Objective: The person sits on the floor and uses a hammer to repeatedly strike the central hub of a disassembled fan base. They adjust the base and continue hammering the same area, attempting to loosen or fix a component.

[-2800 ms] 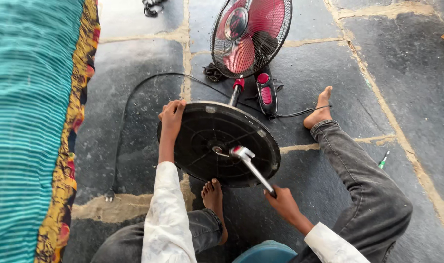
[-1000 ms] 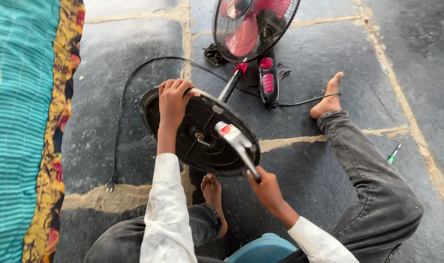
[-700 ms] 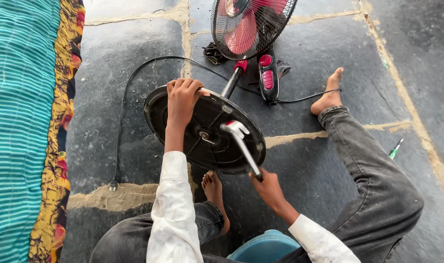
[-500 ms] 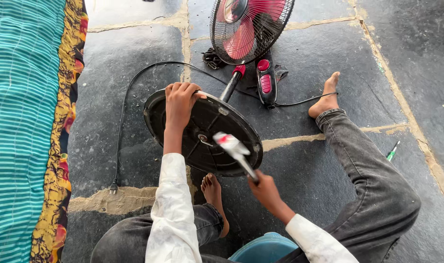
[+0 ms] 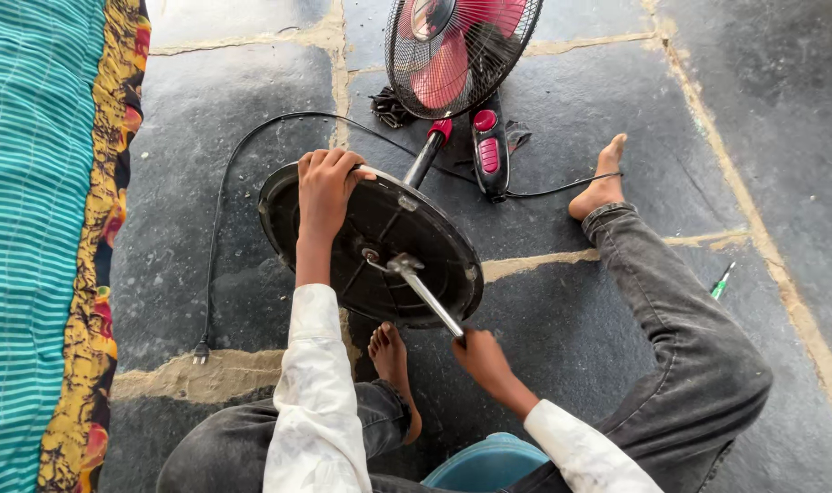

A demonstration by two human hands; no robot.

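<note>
Person seated on a dark grey stone-slab floor [image 5: 206,137], legs spread, working on the underside of a round black plastic fan base [image 5: 416,265] — it's tilted up on edge, ribbed underside facing the camera, lying between the knees.

Left hand [image 5: 325,187] curled over the top rim of the base, fingers wrapped on the edge, holding it steady. Right hand [image 5: 480,356] closed around the handle end of a long silver metal wrench [image 5: 427,297]; the wrench head sits at the centre hub of the base, shaft running diagonally down to the fist.

A chrome pole with a red collar [image 5: 430,151] runs from the far side of the base up to the fan head — black wire grille with red blades [image 5: 457,50] — lying on the floor just beyond. Beside the pole, a black-and-red control housing [image 5: 489,155] rests on the floor. A black power cord [image 5: 217,237] loops left around the base and ends in a plug near the mortar joint.

Bare left foot tucked just under the base, right foot out near the control housing. A small green-handled screwdriver [image 5: 721,281] lies well apart, to the right of the right leg. Teal striped cloth with yellow patterned border [image 5: 42,228] along the left edge. Blue plastic rim [image 5: 489,461] at the bottom, between the legs — can't tell what it is.
</note>
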